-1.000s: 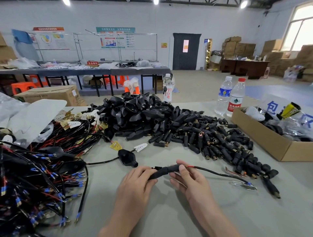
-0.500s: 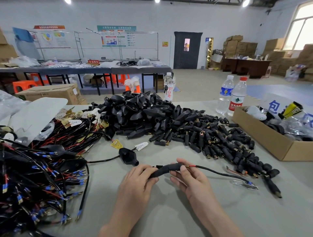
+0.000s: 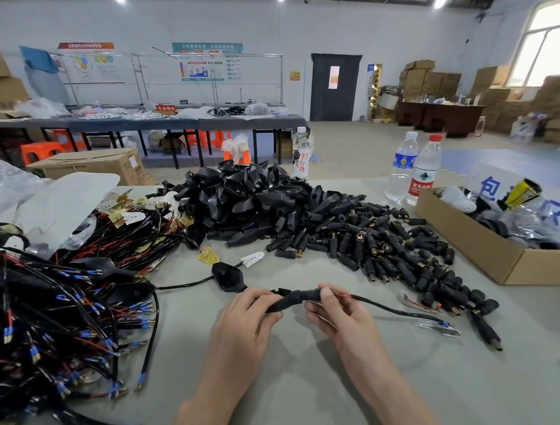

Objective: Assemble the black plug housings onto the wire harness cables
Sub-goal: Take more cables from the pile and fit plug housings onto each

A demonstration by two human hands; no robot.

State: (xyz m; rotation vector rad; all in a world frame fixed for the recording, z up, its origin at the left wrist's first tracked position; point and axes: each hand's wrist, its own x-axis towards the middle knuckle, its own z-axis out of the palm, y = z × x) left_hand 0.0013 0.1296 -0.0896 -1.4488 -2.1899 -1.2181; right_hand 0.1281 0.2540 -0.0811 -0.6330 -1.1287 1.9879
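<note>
Over a grey counter (image 3: 303, 382), the left hand (image 3: 242, 321) curls round one end of a black plug housing (image 3: 292, 299). The right hand (image 3: 341, 318) pinches the other end between thumb and fingers. A black cable (image 3: 394, 310) trails out past the right hand. Beyond both hands lies a pile of black housings (image 3: 272, 209), and to their left a tangle of wire harnesses (image 3: 75, 303).

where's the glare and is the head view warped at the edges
In the head view the window at top right is blown out, a ceiling light flares, the wide lens bows the back wall; the left hand and right hand look sharp.
</note>
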